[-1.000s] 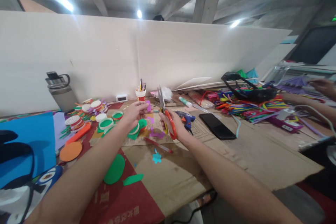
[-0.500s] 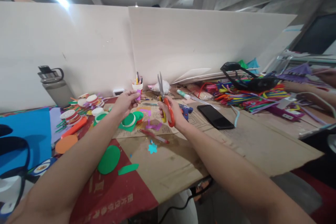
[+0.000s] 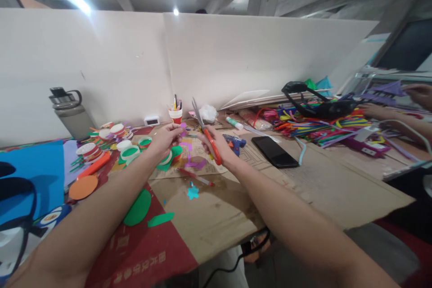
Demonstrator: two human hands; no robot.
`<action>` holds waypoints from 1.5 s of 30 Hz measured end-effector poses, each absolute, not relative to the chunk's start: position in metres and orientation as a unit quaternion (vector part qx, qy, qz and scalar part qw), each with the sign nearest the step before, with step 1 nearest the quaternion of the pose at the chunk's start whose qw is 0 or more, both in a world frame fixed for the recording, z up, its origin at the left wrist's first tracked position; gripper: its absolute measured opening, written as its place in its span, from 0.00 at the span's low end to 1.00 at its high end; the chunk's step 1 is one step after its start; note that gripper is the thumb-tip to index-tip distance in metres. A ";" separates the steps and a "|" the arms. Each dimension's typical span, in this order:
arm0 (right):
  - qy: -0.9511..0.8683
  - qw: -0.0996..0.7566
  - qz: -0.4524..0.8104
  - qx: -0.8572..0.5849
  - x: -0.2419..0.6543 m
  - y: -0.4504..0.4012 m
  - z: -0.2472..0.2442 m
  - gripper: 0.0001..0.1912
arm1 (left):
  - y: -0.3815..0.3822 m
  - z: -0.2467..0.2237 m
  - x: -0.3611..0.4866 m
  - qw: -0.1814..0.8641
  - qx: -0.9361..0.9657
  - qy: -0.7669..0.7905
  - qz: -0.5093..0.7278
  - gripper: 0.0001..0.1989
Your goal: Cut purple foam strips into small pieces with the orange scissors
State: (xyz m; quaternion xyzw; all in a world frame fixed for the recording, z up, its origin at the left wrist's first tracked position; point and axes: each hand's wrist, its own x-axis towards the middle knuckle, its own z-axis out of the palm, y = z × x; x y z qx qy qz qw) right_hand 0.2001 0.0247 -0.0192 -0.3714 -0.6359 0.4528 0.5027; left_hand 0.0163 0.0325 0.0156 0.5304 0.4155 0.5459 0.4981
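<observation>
My left hand point(image 3: 168, 138) pinches a small purple paper piece point(image 3: 183, 129) between thumb and fingers. Just to its right, my right hand point(image 3: 216, 144) is wrapped round the red and yellow handles of a pair of scissors point(image 3: 199, 114), whose blades point up and slightly left. Purple paper scraps point(image 3: 194, 163) lie on the cardboard beneath both hands. Below them are a red pen point(image 3: 199, 177) and a blue paper star point(image 3: 193, 192). Green-lined white cups point(image 3: 130, 153) stand to the left of my left hand.
Behind stands a cup of pens point(image 3: 176, 116). A blue glue gun point(image 3: 236, 144) and a black phone point(image 3: 275, 152) lie right of my hands. A grey bottle point(image 3: 72, 114) is at left. Colourful pipe cleaners point(image 3: 303, 128) and another person's hands point(image 3: 420, 96) are at far right.
The purple piece now shows a rounder, notched outline to the right of my left fingers. The scissors have tilted further left, and the view has shifted slightly.
</observation>
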 end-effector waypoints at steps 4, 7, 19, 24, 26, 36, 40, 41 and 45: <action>-0.667 0.492 0.436 -0.351 0.197 0.021 -0.016 0.19 | 0.024 0.026 0.024 0.527 0.511 0.385 0.559 0.15; -0.671 0.504 0.433 -0.329 0.191 0.008 -0.007 0.19 | 0.020 0.038 0.029 0.543 0.508 0.353 0.568 0.15; -0.614 0.538 0.492 -0.302 0.186 -0.002 -0.011 0.16 | 0.013 0.057 0.026 0.556 0.495 0.327 0.582 0.15; -0.630 0.527 0.482 -0.304 0.188 -0.001 -0.013 0.15 | 0.015 0.050 0.029 0.564 0.470 0.325 0.596 0.12; -0.650 0.507 0.469 -0.317 0.189 -0.001 -0.012 0.16 | 0.016 0.051 0.029 0.559 0.468 0.324 0.604 0.08; -0.709 0.448 0.414 -0.355 0.189 -0.008 -0.007 0.17 | 0.014 0.070 0.013 0.530 0.465 0.357 0.612 0.05; -0.716 0.433 0.410 -0.362 0.189 -0.012 -0.003 0.19 | 0.014 0.069 0.012 0.531 0.470 0.365 0.603 0.05; -0.716 0.435 0.411 -0.360 0.189 -0.012 -0.003 0.19 | 0.014 0.069 0.012 0.532 0.474 0.366 0.599 0.05; -0.708 0.439 0.427 -0.352 0.188 -0.011 -0.005 0.17 | 0.014 0.067 0.012 0.533 0.491 0.363 0.586 0.05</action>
